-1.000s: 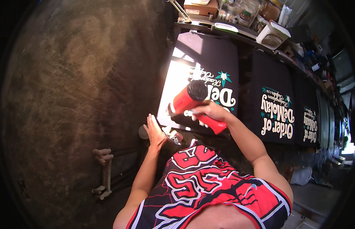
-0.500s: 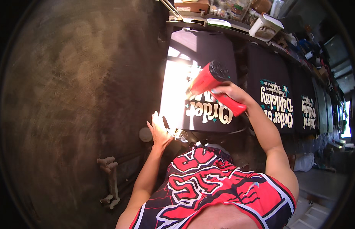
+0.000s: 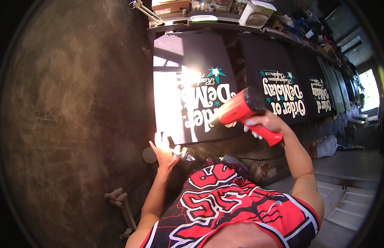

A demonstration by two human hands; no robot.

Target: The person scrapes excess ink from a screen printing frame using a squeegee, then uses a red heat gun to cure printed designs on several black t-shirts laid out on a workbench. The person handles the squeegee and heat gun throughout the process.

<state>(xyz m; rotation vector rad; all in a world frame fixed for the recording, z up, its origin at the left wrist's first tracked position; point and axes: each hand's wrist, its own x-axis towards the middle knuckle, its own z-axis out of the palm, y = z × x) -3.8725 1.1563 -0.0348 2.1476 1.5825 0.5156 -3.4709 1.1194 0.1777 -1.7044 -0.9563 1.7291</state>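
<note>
A red heat gun point(image 3: 241, 108) with a black rear end is in my right hand point(image 3: 264, 120), fingers wrapped round its handle. Its nozzle points left and down over the near right part of a print on a black shirt point(image 3: 200, 49). That shirt lies flat on a board, with white lettering and green leaf shapes; bright sunlight washes out its left side. My left hand point(image 3: 164, 152) rests at the board's near left corner with fingers stretched out. Beside it is a metal clamp-like fitting point(image 3: 184, 153), partly in glare.
More black printed shirts point(image 3: 279, 49) lie in a row to the right. Along the far side runs a shelf with a white fan point(image 3: 257, 14), a white tray point(image 3: 203, 19) and jars. A brown wall point(image 3: 76, 103) rises on the left. A plastic bag point(image 3: 326, 146) lies at right.
My right hand has brought the heat gun nearer to me and to the right across the print, uncovering the leaf design. My left hand stays at the corner. The view has shifted right.
</note>
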